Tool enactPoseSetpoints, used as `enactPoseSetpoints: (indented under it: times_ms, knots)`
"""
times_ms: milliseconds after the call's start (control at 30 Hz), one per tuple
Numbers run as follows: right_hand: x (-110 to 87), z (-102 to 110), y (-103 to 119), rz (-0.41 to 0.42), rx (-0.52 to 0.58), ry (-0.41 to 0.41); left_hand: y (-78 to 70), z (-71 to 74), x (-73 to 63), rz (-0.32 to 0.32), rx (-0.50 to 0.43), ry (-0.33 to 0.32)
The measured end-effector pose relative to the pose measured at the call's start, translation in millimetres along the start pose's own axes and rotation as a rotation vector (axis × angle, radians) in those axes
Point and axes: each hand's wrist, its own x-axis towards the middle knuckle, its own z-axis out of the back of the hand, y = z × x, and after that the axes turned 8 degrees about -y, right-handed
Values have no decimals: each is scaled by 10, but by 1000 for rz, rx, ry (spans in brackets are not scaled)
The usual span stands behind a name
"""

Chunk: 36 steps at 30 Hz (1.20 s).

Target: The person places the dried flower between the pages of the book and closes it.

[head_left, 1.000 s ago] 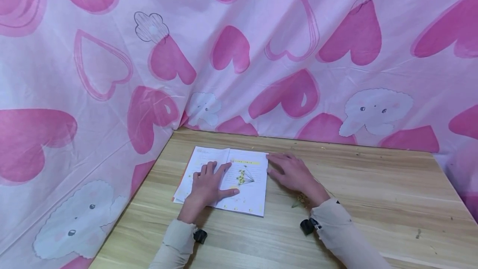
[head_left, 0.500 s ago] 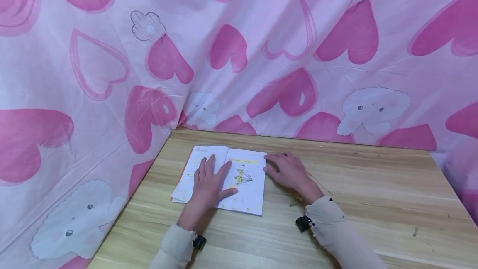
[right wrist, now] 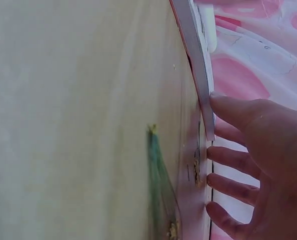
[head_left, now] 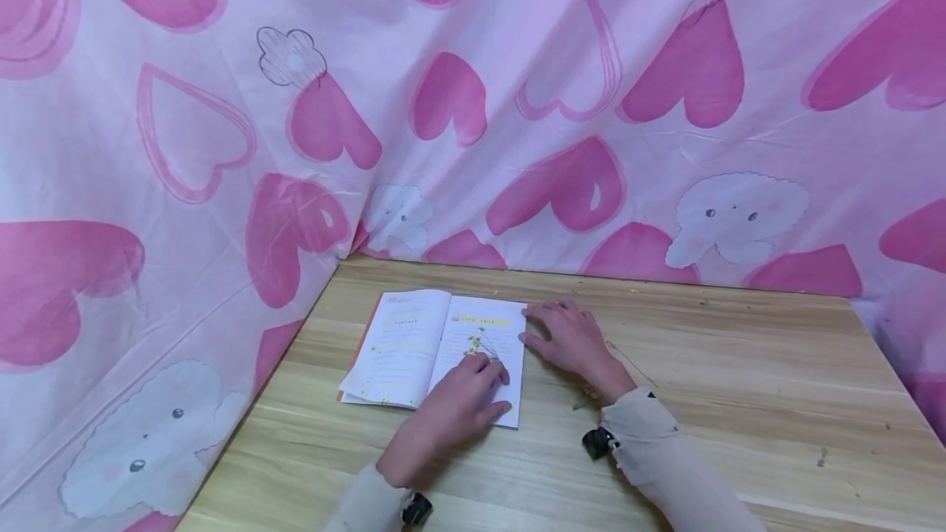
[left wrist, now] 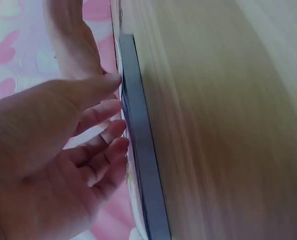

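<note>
An open book (head_left: 399,335) lies on the wooden table, its right page showing yellow print and a drawing of a yellow-flowered sprig. My left hand (head_left: 461,401) rests over the lower part of that right page, fingers loosely bent, fingertips at the paper. In the left wrist view its thumb and fingers meet the page side of the thick book. My right hand (head_left: 569,339) is at the book's upper right edge; in the right wrist view the thumb touches the edge while the other fingers spread at the tabletop. A thin dried plant sprig (right wrist: 156,175) lies beneath the right wrist.
The wooden table (head_left: 739,384) runs to a pink heart-patterned cloth (head_left: 547,89) hanging at the back and left. Small dark specks dot the table at the right. A black wrist strap device (head_left: 597,443) sits at the right sleeve.
My left hand has moved right and toward me, from across the book's middle to the lower right page, its fingers now more bent, uncovering the left page. My right hand stays at the edge.
</note>
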Motion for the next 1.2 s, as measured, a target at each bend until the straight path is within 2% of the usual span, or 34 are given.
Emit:
enactPoseSetpoints:
  times_ms: [167,467,633,800,867,967,1100,1200]
  knots:
    - [-27,-32,1,-6,10,-8,-41,-34,30,72,-84,44]
    - [-57,-43,-8,13,26,-29,-18,-93,42,95,-86,58]
    - [-65,-37,-21,27,28,-32,-10,-107,43,67,-61,59]
    - [-70,-8,-28,22,53,-29,-8,-112,37,-3,-10,8]
    - [-71,10,-26,19,67,-34,-8,-109,31,-6,0,-24]
    - [-73,28,-25,7,93,-25,-7,-82,13,22,-16,-59]
    - [-77,25,-30,-11,112,-1,-13,-19,-9,77,-42,-65]
    - [-80,21,-27,-20,105,12,-28,44,-25,100,-25,-66]
